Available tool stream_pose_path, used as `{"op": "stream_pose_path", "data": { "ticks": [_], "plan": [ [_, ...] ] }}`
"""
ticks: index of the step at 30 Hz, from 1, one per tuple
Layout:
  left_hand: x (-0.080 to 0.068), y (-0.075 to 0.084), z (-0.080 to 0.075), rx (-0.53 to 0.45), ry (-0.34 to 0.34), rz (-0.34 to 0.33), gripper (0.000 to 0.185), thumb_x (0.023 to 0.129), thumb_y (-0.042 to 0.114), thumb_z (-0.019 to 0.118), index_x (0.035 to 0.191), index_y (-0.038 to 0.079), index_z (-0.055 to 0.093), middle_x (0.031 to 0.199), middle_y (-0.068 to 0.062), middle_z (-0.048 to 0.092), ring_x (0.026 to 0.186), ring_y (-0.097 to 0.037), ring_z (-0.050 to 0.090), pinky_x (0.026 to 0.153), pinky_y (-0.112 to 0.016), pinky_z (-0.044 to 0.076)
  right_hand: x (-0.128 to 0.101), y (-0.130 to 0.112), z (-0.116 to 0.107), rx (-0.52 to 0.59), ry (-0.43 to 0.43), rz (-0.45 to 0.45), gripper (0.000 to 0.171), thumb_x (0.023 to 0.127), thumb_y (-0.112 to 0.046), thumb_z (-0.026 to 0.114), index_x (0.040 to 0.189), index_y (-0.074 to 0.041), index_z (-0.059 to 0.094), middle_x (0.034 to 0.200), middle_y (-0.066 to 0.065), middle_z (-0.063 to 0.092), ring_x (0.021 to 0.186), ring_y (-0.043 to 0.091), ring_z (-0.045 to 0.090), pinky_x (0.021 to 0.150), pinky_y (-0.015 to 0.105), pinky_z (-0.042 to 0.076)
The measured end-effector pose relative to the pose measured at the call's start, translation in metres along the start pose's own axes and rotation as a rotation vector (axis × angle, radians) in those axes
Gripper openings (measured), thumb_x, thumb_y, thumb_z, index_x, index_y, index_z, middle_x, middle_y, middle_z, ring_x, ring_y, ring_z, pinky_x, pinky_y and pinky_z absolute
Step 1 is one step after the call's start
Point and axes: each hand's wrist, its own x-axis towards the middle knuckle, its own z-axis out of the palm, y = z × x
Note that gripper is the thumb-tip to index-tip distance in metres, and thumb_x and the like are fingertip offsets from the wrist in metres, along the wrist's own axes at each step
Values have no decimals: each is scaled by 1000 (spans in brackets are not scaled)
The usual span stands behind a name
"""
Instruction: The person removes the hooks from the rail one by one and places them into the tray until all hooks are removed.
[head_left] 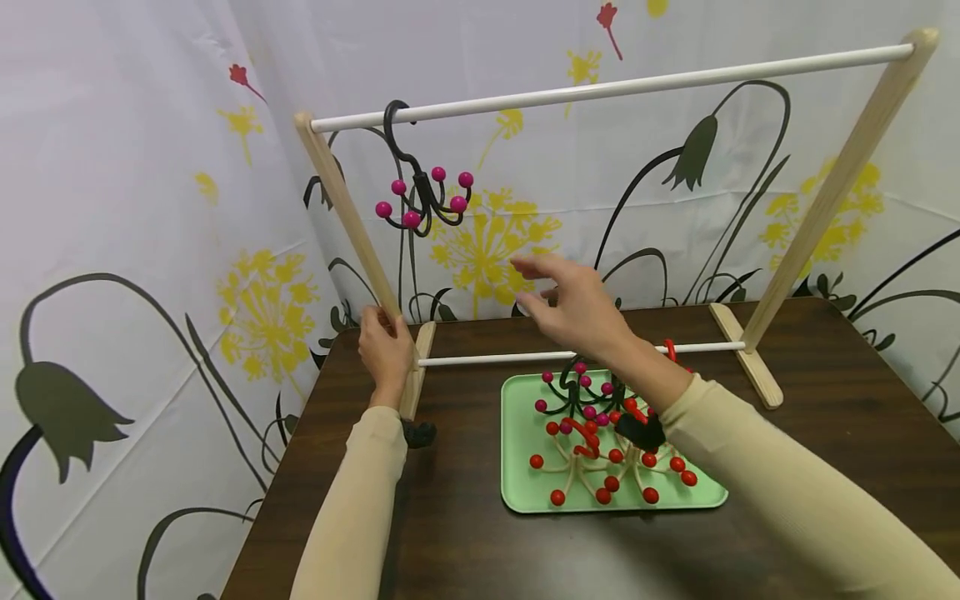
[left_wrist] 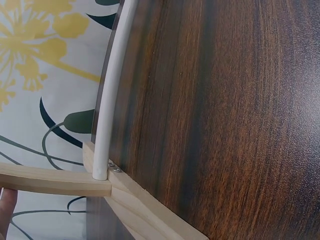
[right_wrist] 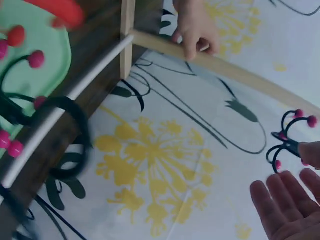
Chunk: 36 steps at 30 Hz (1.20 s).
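My left hand [head_left: 386, 348] holds the left wooden post [head_left: 352, 221] of a rack, low down near its foot. The right wrist view shows the thumb and fingers of that hand on the post. In mid-air in front of the rack is my right hand [head_left: 573, 307], its fingers loosely extended and nothing in them. A black hook with several pink-tipped curved arms [head_left: 425, 196] hangs near the left end of the white top rod [head_left: 600, 90]. In the right wrist view this hanging hook [right_wrist: 289, 145] appears just beyond the right hand's fingers [right_wrist: 287, 197], apart from them in the head view.
A green tray [head_left: 517, 492] on the dark wooden table [head_left: 450, 533] carries several more branched hooks, some black with pink balls [head_left: 573, 396], some cream with red balls [head_left: 573, 471]. A lower white rod [head_left: 487, 359] joins the rack's feet. Behind hangs a flowered cloth [head_left: 150, 183].
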Motion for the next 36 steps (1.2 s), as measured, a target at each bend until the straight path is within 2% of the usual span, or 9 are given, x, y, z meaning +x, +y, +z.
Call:
{"op": "stream_pose_path", "data": {
  "ticks": [6, 11, 13, 16, 18, 20, 24, 29, 36],
  "plan": [
    [-1, 3, -2, 2, 5, 2, 20, 92, 16, 65, 103, 3, 55, 100, -14, 60, 88, -33, 63, 77, -55, 46, 54, -6, 13, -5, -37, -15, 57, 91, -9, 67, 145, -8, 48, 147, 8, 48, 132, 18, 45, 94, 35, 49],
    [-3, 2, -3, -6, 11, 6, 19, 92, 14, 66, 103, 3, 55, 100, -15, 61, 89, -32, 63, 78, -54, 46, 79, -15, 20, -2, -66, -68, 61, 93, -12, 65, 149, -12, 42, 152, 6, 41, 140, 13, 34, 105, 36, 38],
    [-2, 1, -2, -4, 18, 10, 19, 92, 14, 66, 103, 3, 55, 99, -15, 60, 89, -32, 63, 78, -54, 46, 86, -17, 23, -22, -87, -72, 60, 94, -15, 64, 150, -14, 42, 152, 5, 42, 140, 13, 34, 107, 33, 34],
    [-2, 0, -2, -6, 19, 19, 19, 91, 15, 66, 102, 3, 55, 99, -15, 60, 88, -32, 63, 78, -54, 47, 91, -18, 25, -39, -104, -64, 56, 95, -18, 63, 148, -14, 44, 145, 5, 48, 131, 15, 43, 101, 31, 37],
    [-2, 0, -2, -10, 15, 20, 20, 92, 15, 66, 103, 2, 56, 99, -15, 60, 88, -33, 63, 77, -54, 47, 94, -17, 26, -7, -92, -47, 53, 95, -18, 63, 145, -11, 47, 136, 6, 52, 120, 16, 48, 92, 31, 42],
    [-2, 0, -2, -12, 9, 18, 20, 92, 16, 66, 103, 3, 56, 100, -15, 60, 88, -33, 63, 77, -54, 47, 96, -17, 27, 38, -59, -24, 50, 95, -16, 63, 143, -7, 49, 125, 7, 54, 108, 17, 50, 82, 29, 43],
    [-2, 0, -1, -10, 15, 19, 20, 91, 15, 66, 103, 2, 56, 99, -16, 60, 88, -34, 63, 77, -54, 47, 100, -16, 24, 63, 56, 51, 47, 95, -14, 62, 140, -2, 52, 104, 9, 53, 92, 18, 50, 76, 26, 40],
    [-2, 0, 1, -11, 30, 22, 20, 90, 13, 67, 102, 2, 55, 98, -15, 60, 86, -34, 63, 75, -55, 46, 103, -13, 16, -28, 154, 196, 48, 96, -21, 62, 140, -3, 52, 87, 8, 47, 76, 19, 41, 68, 27, 32],
    [-1, -2, 1, -12, 22, 10, 20, 90, 15, 67, 102, 3, 55, 98, -15, 60, 86, -34, 62, 75, -55, 46, 103, -5, 4, -167, 235, 361, 47, 94, -35, 65, 135, -13, 60, 79, 4, 47, 67, 18, 38, 57, 27, 26]
  ]
}}
